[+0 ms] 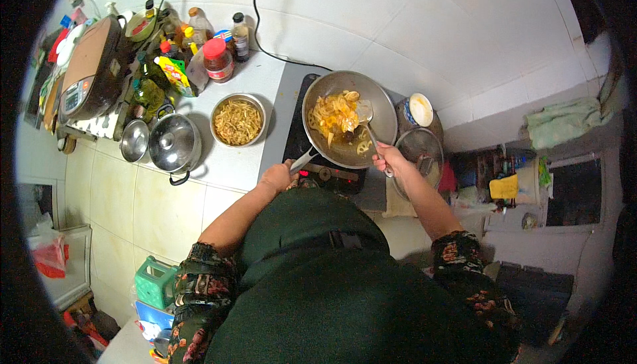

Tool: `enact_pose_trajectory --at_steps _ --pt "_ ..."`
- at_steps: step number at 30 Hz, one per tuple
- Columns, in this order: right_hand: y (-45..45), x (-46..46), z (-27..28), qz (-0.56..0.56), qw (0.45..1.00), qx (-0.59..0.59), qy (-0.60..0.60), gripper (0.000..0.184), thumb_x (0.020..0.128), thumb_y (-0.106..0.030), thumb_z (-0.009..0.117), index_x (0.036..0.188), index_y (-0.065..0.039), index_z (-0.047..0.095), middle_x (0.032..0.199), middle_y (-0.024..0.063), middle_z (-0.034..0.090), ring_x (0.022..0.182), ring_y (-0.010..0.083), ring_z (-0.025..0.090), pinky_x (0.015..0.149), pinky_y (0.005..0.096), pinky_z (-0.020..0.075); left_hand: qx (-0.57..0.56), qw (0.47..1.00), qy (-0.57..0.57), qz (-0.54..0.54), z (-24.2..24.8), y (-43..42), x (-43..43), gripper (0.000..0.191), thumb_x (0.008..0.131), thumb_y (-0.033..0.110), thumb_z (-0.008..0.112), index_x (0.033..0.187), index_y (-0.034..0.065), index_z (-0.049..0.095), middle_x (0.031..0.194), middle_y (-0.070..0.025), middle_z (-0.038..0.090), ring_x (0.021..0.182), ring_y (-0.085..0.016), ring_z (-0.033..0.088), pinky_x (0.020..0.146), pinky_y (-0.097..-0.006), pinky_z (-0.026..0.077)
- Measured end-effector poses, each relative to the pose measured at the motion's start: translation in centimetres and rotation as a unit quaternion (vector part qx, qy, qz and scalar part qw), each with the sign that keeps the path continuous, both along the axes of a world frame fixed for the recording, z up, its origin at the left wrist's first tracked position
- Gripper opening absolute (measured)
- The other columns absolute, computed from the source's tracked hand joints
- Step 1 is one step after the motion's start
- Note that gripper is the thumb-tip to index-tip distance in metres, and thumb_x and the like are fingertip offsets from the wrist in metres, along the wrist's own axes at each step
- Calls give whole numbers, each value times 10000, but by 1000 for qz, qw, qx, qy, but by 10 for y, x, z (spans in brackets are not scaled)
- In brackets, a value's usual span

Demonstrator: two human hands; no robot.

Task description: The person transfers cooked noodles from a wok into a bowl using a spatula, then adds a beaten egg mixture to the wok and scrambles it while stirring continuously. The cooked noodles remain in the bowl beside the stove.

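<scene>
A wok (380, 100) rests on a black induction cooktop (293, 140) whose red lights are lit. My left hand (278, 176) is closed around the wok's handle (303, 160). My right hand (388, 158) holds a metal spatula (365, 111) by its handle, with the blade among the food. Lotus root slices (336, 111) with an orange-yellow coating lie in the left part of the wok, and a few loose slices lie lower down near the spatula. Left of the cooktop, a steel bowl (265, 124) is filled with cooked shredded food (238, 122).
A lidded steel pot (174, 142) and an empty steel bowl (134, 140) stand at the counter's left edge. Behind them are several bottles, a red-lidded jar (219, 60) and a rice cooker (87, 73). Right of the wok are a small bowl (421, 109) and a round strainer or lid (420, 160).
</scene>
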State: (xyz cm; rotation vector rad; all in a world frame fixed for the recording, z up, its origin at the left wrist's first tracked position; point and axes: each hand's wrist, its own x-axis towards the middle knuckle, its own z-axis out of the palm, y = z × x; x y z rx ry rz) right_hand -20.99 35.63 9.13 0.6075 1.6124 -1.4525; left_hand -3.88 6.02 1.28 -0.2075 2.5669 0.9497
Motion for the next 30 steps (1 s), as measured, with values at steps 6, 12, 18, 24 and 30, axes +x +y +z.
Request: enact_pose_trajectory --at_steps 6,12,18,24,30 --pt "-12 -21 -5 160 980 72 94 467 908 -144 392 1356 -196 269 554 39 443 360 103 325 322 267 291 9 1000 -8 19 1 5 3 459 777 360 593 1088 47 466 888 -218 609 846 -377 586 743 -453 467" --pt "38 -37 38 390 870 191 231 415 912 -173 399 1323 -215 357 528 42 455 360 123 396 311 282 328 9 999 2 34 14 9 7 469 780 376 582 1095 48 464 895 -218 607 858 -379 582 757 -453 462" --pt "38 -30 83 385 839 329 197 156 857 -69 356 867 -43 510 514 94 461 350 175 425 308 339 338 9 999 4 31 17 10 8 466 794 377 558 1088 29 460 875 -223 608 843 -378 586 746 -452 468" --pt "35 -36 72 492 849 185 -47 127 880 -103 384 784 -44 442 525 65 452 355 129 402 321 277 301 -3 1000 -8 18 16 12 7 465 809 384 535 1095 25 454 874 -218 612 828 -378 589 737 -451 472" --pt "-21 5 8 153 987 -16 -39 98 927 -147 364 873 -71 390 562 39 420 362 100 330 332 278 288 9 999 -24 19 5 14 10 475 804 365 552 1138 48 439 887 -199 615 837 -368 591 741 -447 475"
